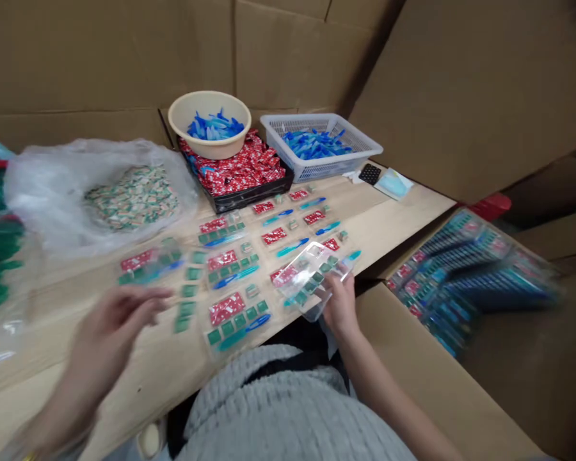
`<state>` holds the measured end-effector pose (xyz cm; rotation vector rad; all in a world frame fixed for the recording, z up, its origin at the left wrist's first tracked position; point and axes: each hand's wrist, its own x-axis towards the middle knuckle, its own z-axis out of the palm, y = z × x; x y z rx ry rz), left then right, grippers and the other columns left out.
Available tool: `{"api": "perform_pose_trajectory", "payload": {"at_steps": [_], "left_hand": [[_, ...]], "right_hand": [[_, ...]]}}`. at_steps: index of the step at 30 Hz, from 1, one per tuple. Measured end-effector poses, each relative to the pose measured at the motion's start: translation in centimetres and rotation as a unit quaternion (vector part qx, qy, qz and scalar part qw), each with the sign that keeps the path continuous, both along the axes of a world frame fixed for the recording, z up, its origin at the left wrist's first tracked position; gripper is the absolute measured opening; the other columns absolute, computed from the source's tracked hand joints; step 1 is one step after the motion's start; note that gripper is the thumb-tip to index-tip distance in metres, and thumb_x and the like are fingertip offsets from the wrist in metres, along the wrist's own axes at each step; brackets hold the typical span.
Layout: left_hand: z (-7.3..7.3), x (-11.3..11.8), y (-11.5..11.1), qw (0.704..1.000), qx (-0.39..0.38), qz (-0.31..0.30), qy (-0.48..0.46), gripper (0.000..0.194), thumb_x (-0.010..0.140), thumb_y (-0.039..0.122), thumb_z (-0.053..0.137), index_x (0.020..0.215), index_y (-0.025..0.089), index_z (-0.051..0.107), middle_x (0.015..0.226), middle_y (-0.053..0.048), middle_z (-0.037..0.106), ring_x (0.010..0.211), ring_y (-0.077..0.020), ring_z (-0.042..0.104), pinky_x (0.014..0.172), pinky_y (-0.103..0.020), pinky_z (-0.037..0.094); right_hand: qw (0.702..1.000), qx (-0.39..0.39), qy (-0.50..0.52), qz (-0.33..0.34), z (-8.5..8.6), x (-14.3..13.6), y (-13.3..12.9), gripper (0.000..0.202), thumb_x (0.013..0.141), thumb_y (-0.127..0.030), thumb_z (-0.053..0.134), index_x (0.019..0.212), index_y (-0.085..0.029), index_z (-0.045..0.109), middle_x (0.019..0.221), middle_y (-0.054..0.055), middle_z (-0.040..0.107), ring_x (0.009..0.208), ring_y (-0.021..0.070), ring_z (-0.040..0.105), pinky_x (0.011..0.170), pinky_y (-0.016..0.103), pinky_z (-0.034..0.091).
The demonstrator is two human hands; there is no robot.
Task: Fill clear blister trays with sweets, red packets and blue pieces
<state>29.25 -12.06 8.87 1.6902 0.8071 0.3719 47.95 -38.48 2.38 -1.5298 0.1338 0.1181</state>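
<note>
Potentially, a clear tray [313, 274], tilting in the right hand [340, 302] fingers' grip, jostles red packets [331, 244]; left hand [108, 323] fingers parted, empty.

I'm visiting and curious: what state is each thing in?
Left hand, open.
Clear case, tilted.
Right hand, gripping it.
Tabletop sets, laid out.
Cream bowl, holding blue pieces.
White basket, holding blue pieces.
Black tray, heaped with red packets.
Plastic bag, open, holding small pieces.
Cardboard box, open, loaded.

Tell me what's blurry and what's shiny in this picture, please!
Head view: the left hand looks smeared by blur, as do packs in the cardboard box; same head view: pale glints edge the clear plastic shell in the right hand.
</note>
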Motion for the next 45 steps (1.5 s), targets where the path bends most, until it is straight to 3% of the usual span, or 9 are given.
{"api": "perform_pose_trajectory", "payload": {"at_steps": [4, 8, 13, 18, 27, 32, 36, 41, 45], "left_hand": [[-1.5, 9.7, -4.4, 0.960, -0.251, -0.121, -0.018, 0.024, 0.063, 0.029, 0.069, 0.075, 0.015, 0.053, 0.085, -0.003, 0.066, 0.065, -0.0101, 0.058, 0.054, -0.019, 0.045], [-3.2, 12.0, -4.6, 0.930, -0.355, -0.094, -0.016, 0.024, 0.063, 0.020, 0.070, 0.083, 0.014, 0.057, 0.087, -0.002, 0.066, 0.065, -0.0067, 0.057, 0.056, -0.016, 0.045], [-3.4, 13.2, -3.2, 0.919, -0.385, -0.087, -0.011, 0.018, 0.068, 0.012, 0.065, 0.084, 0.014, 0.058, 0.088, -0.003, 0.066, 0.065, -0.0068, 0.059, 0.055, -0.014, 0.046], [-3.6, 14.2, -4.2, 0.825, -0.541, -0.141, 0.086, 0.009, 0.071, 0.006, 0.059, 0.077, 0.013, 0.057, 0.100, -0.009, 0.064, 0.059, -0.0053, 0.058, 0.051, -0.014, 0.046], [-4.2, 13.9, -5.6, 0.775, -0.600, -0.174, 0.092, 0.014, 0.072, 0.008, 0.061, 0.083, 0.016, 0.058, 0.107, -0.009, 0.063, 0.064, -0.0068, 0.060, 0.052, -0.014, 0.047], [-3.5, 12.9, -3.9, 0.813, -0.558, -0.129, 0.107, 0.015, 0.073, 0.009, 0.058, 0.087, 0.015, 0.059, 0.107, -0.010, 0.062, 0.066, -0.0079, 0.060, 0.059, -0.018, 0.050], [-2.9, 12.5, -2.8, 0.830, -0.532, -0.131, 0.107, 0.020, 0.076, 0.011, 0.055, 0.095, 0.013, 0.062, 0.085, -0.008, 0.066, 0.061, -0.0092, 0.059, 0.056, -0.020, 0.051], [-1.8, 12.1, -2.6, 0.856, -0.503, -0.091, 0.073, 0.022, 0.076, 0.009, 0.053, 0.095, 0.013, 0.063, 0.095, -0.010, 0.065, 0.059, -0.0071, 0.057, 0.049, -0.015, 0.049], [-1.6, 12.0, -3.0, 0.860, -0.497, -0.088, 0.078, 0.019, 0.075, 0.006, 0.052, 0.090, 0.012, 0.063, 0.100, -0.009, 0.064, 0.057, -0.0060, 0.058, 0.048, -0.014, 0.048]], "right_hand": [[1.000, -0.010, 0.021, -0.020, -3.0, -0.9, 0.3, 0.066, 0.071, -0.036, 0.052, 0.128, -0.021, 0.021, 0.108, 0.009, 0.050, 0.087, 0.0164, 0.057, 0.073, 0.033, 0.050], [0.985, -0.167, -0.004, 0.038, -3.3, -2.6, -1.9, 0.067, 0.069, -0.042, 0.056, 0.125, -0.014, 0.034, 0.103, 0.011, 0.051, 0.075, 0.0163, 0.055, 0.070, 0.036, 0.050], [0.864, -0.459, -0.188, 0.089, -0.7, 0.5, -4.8, 0.042, 0.080, -0.039, 0.047, 0.114, -0.014, 0.052, 0.101, 0.014, 0.052, 0.094, 0.0247, 0.050, 0.083, 0.042, 0.043], [0.769, -0.583, -0.183, 0.187, 0.1, 8.2, -2.0, 0.046, 0.082, -0.036, 0.045, 0.120, -0.010, 0.049, 0.105, 0.018, 0.058, 0.100, 0.0285, 0.050, 0.085, 0.043, 0.040], [0.889, -0.387, -0.075, 0.234, -3.0, 10.1, -3.3, 0.036, 0.075, -0.030, 0.049, 0.103, -0.011, 0.062, 0.077, 0.007, 0.065, 0.070, 0.0173, 0.059, 0.071, 0.033, 0.047], [0.937, -0.285, -0.075, 0.189, -3.6, 9.2, -4.1, 0.033, 0.070, -0.033, 0.053, 0.095, -0.015, 0.066, 0.085, 0.008, 0.066, 0.077, 0.0186, 0.058, 0.074, 0.035, 0.046], [0.973, -0.144, -0.015, 0.182, -2.7, 9.4, -4.8, 0.045, 0.069, -0.042, 0.057, 0.103, -0.012, 0.063, 0.074, 0.004, 0.065, 0.060, 0.0127, 0.054, 0.058, 0.028, 0.045], [0.937, -0.218, -0.065, 0.264, -1.9, 9.6, -5.5, 0.037, 0.075, -0.035, 0.051, 0.102, -0.013, 0.063, 0.082, 0.006, 0.065, 0.069, 0.0154, 0.056, 0.065, 0.032, 0.046], [0.826, -0.452, -0.205, 0.266, -1.4, 7.8, -4.9, 0.040, 0.080, -0.024, 0.045, 0.115, -0.008, 0.055, 0.104, 0.017, 0.059, 0.095, 0.0244, 0.053, 0.083, 0.041, 0.041]]}}
